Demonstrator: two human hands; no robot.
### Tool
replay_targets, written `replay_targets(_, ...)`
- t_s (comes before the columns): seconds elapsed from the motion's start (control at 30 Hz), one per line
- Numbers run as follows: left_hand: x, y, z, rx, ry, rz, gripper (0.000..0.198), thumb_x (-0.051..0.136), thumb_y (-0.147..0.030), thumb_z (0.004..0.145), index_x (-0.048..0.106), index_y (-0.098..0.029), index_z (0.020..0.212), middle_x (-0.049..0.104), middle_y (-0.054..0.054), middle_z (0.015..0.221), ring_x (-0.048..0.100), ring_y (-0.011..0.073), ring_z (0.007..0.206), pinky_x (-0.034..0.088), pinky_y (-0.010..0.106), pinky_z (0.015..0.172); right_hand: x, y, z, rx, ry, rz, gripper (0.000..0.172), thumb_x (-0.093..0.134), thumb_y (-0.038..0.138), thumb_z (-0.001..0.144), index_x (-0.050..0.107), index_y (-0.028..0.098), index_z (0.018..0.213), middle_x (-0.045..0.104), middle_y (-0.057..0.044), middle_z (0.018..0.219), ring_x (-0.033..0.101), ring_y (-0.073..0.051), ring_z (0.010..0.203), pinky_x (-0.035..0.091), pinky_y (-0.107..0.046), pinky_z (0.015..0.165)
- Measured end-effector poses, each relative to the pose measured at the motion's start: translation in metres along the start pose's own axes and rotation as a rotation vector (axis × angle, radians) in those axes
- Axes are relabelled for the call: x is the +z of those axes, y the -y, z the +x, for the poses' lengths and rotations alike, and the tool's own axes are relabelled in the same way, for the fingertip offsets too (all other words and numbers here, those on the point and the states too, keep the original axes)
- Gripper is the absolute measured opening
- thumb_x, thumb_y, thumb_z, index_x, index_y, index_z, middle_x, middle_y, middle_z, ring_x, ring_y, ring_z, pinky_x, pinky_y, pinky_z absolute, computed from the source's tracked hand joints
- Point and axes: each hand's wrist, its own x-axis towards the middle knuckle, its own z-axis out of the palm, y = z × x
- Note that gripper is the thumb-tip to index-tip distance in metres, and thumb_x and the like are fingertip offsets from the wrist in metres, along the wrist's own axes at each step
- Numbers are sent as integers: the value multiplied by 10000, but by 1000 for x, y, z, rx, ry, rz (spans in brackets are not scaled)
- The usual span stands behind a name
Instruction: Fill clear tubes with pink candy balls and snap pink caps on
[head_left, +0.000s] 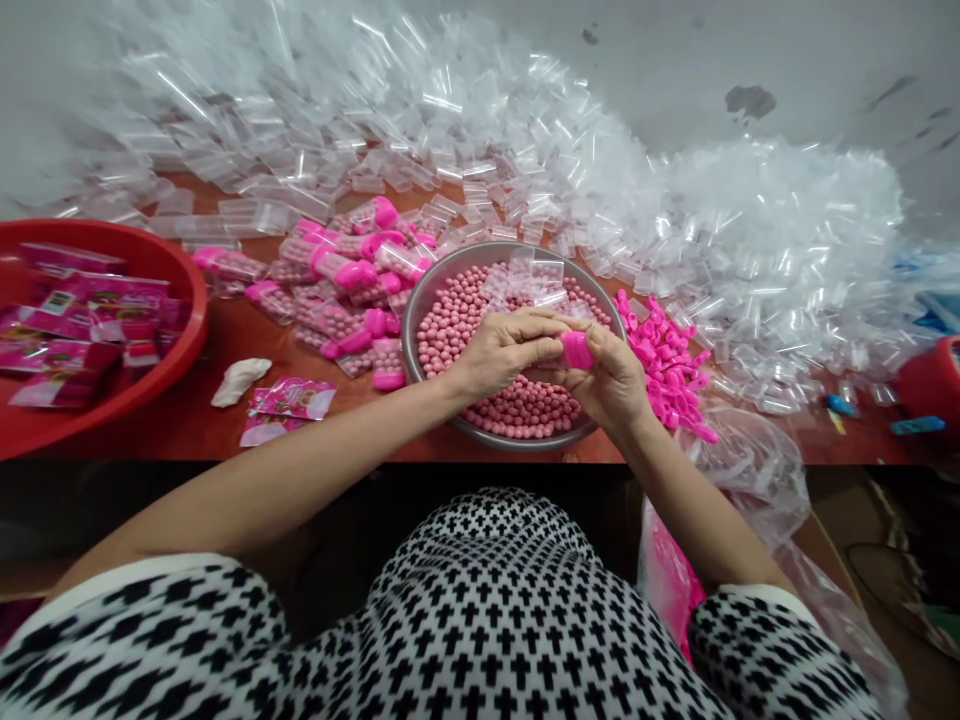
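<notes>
Over a grey metal bowl [411, 345] of round pink balls [457, 315], both hands meet around a bright pink plastic cap [576, 350]. My left hand [504, 352] is closed, its thumb and fingertips pressed to the cap's left side. On the other side my right hand [616, 378] pinches the cap between thumb and fingers. Whether a clear tube sits behind the cap is hidden by the fingers. Several empty clear tubes [534, 278] lie on the balls at the back of the bowl.
Ball-filled tubes with pink caps [341, 265] lie left of the bowl, loose pink caps [664, 360] right. Clear tubes [480, 120] are heaped behind. At left are a red basin [196, 310] of pink packets, a white lump [241, 380] and loose packets [289, 405].
</notes>
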Motion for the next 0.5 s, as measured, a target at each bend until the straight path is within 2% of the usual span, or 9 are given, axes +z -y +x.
replay_targets(0.1,-1,1,-1,-35,-59,19,171,693,-294,823,813,-178,862,787,66,1053,706,219,1033,546,328,941,7,-5,7,-6,-59,4,419,737,549,774,655,223,1025,762,-37,959,743,-247,967,661,-460,817)
replay_targets(0.2,-2,2,-1,-89,-89,33,203,690,-314,820,805,-156,873,788,73,1016,714,209,946,565,316,861,5,-5,13,83,-32,27,434,715,595,775,641,227,992,757,-11,864,751,-225,886,666,-449,796)
replay_targets(0.4,-2,1,0,-126,-3,-35,220,689,-318,822,802,-151,909,790,80,981,719,205,947,562,338,894,-12,11,7,237,57,14,416,734,610,764,658,227,908,741,0,728,725,-189,704,653,-472,840)
replay_targets(0.5,-2,0,0,-138,10,-56,230,684,-323,839,800,-153,941,786,74,964,717,199,929,560,332,879,-14,17,5,282,77,19,372,746,561,756,658,221,878,733,-5,698,729,-202,712,631,-513,887)
